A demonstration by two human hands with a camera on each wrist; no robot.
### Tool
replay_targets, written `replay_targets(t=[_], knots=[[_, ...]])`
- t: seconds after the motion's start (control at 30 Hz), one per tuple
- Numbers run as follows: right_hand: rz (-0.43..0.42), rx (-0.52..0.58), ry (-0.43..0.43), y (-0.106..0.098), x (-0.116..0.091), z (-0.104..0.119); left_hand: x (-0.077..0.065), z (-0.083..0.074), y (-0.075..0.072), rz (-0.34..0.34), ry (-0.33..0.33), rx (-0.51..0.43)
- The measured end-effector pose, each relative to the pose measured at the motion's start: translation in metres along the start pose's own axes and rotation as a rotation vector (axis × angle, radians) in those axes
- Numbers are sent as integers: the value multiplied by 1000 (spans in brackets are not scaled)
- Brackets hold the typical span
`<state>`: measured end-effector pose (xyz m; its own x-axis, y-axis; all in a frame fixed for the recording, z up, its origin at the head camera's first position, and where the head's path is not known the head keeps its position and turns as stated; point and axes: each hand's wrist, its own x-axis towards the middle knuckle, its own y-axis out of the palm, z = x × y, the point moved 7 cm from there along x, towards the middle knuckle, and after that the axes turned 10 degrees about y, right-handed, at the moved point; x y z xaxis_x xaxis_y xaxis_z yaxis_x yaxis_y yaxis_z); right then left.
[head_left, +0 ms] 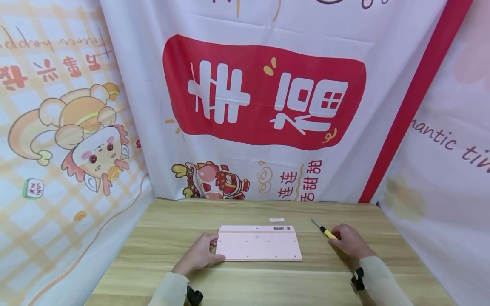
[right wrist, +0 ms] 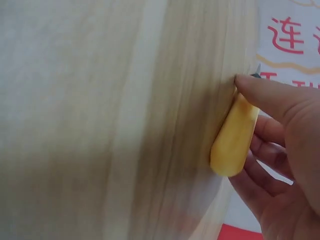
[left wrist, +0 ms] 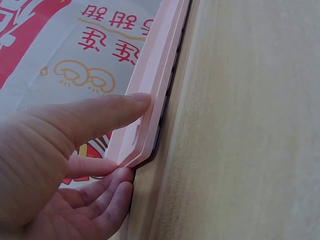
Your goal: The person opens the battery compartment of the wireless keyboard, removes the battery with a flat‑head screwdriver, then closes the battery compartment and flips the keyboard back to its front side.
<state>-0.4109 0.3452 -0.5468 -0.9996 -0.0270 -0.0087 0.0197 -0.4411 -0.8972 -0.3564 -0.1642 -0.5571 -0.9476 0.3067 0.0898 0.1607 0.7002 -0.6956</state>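
A pale pink keyboard [head_left: 258, 246] lies face down on the table, small dark screw points dotted over its back. My left hand [head_left: 200, 253] grips its left end. In the left wrist view the thumb [left wrist: 135, 102] presses on the pink back while other fingers touch the corner edge; dark keys show along the underside. To the right of the keyboard, my right hand [head_left: 348, 240] pinches a screwdriver [head_left: 328, 233] by its yellow handle, its metal shaft pointing away and to the left. The right wrist view shows the butt of the yellow handle [right wrist: 232, 150] between thumb and fingers.
A small white strip [head_left: 277, 219] with faint marks lies just behind the keyboard. The wooden table [head_left: 314, 280] ends at a printed cloth backdrop [head_left: 264, 170]. More printed cloth hangs on the left [head_left: 69, 204] and right sides.
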Motion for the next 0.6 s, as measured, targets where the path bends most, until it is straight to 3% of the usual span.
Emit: replay_targets(t=[0.27, 0.6], knots=[[-43, -9, 6, 0, 5, 3, 1, 0, 0, -2, 13, 18], [-49, 135, 23, -16, -3, 14, -2, -3, 0, -3, -19, -10]])
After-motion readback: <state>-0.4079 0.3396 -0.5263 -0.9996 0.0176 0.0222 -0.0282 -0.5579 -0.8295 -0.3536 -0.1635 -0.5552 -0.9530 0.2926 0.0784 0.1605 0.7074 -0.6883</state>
